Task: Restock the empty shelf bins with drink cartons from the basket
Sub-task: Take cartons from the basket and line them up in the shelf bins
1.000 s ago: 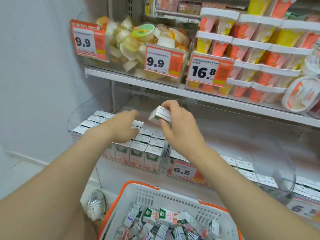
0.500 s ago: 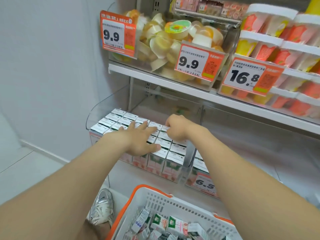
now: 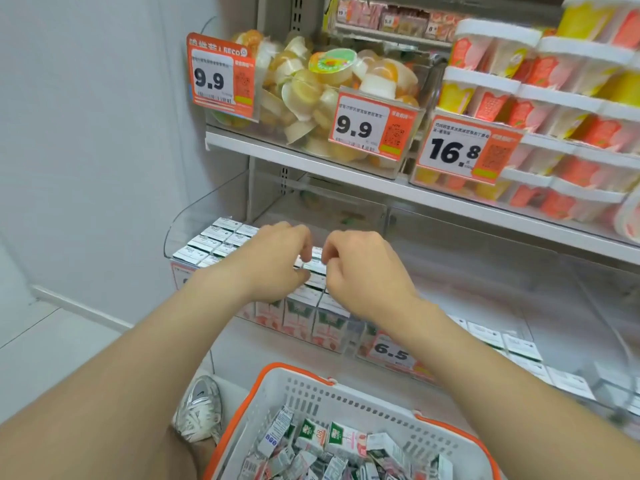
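Head view: both hands meet at frame centre over the left bin (image 3: pixel 207 216), which is packed with upright cartons (image 3: pixel 304 315). The left hand (image 3: pixel 273 261) and right hand (image 3: pixel 360 271) curl knuckles-up, forearms reaching in from the bottom corners. Their fingers (image 3: pixel 329 247) are bent and bunched around one carton (image 3: pixel 313 265) in the rows; whether they pinch it or only press it I cannot tell. These small cartons look light and fairly stiff, with slick printed faces that would dent if squeezed, so the flat side walls seem the best hold. More lie jumbled in the basket (image 3: pixel 346 389) at bottom centre, and the bins at right look part-filled.
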{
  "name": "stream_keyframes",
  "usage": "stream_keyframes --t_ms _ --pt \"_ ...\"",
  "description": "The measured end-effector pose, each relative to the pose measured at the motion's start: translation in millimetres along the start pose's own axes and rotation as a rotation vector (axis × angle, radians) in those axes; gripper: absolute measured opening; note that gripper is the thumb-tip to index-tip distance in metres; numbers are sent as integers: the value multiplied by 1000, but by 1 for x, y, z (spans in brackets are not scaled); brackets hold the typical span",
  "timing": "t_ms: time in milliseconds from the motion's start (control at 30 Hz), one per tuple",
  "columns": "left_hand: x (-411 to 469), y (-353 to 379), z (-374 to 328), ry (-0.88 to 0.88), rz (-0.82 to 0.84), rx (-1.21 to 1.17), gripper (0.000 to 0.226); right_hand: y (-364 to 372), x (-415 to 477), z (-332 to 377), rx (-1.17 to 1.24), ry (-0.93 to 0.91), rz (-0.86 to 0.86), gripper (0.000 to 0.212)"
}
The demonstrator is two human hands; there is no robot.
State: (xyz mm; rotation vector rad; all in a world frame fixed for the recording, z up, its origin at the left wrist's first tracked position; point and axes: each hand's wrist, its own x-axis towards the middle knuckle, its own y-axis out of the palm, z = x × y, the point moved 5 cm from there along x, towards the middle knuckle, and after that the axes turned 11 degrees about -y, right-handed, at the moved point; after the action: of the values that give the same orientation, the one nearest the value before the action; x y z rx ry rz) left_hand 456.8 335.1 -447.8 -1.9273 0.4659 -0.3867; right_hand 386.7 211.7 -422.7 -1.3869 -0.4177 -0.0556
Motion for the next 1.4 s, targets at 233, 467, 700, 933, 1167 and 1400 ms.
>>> stream_keyframes --t_ms 233,467,700,933,1167,1400 --pt "-59 49 -45 57 386 150 11 24 -92 28 -4 -112 479 13" --pt "-81 181 -47 10 733 474 17 78 -170 15 -41 -70 889 17" --pt "-97 268 0 -230 593 389 13 110 -187 -37 -53 31 936 22" --pt "-109 365 8 -182 587 153 45 150 -220 -84 -20 146 1060 13" --pt "-82 411 -38 15 455 166 71 170 -249 -114 -8 236 1128 14" --pt "-74 448 -55 19 477 120 63 193 -273 -114 -12 239 1203 9"
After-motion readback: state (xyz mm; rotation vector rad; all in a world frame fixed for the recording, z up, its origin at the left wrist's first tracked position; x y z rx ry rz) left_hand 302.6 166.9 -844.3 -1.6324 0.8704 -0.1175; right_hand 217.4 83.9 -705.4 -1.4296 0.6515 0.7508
